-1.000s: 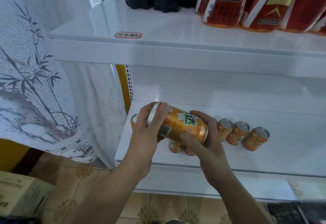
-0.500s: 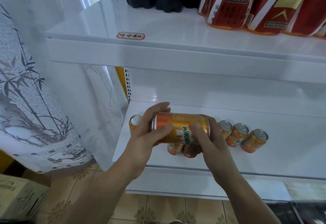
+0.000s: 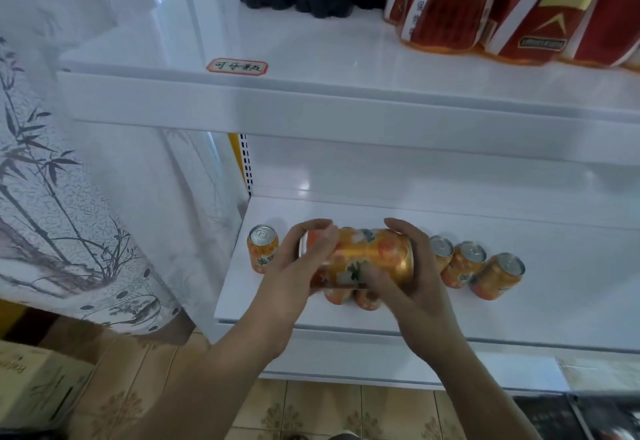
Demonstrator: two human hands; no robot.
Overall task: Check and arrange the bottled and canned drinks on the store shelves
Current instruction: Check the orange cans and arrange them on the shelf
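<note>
Orange metal drink can [image 3: 360, 258]: held sideways over white lower shelf [image 3: 571, 301].
Left hand [image 3: 298, 266]: grasps lid end.
Right hand [image 3: 412, 287]: grasps base end; blurred thumb seemingly on label.
Shelf row: small orange cans [image 3: 464, 263] standing.

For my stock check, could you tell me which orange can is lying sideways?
The can held between left hand and right hand above the shelf; the other cans stand upright.

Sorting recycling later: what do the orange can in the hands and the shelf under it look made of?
Orange can: likely aluminium, glossy printed wall with a glare streak, silvery rim. Lower shelf: probably white painted sheet metal, smooth, mirroring light; laminate cannot be ruled out.
</note>
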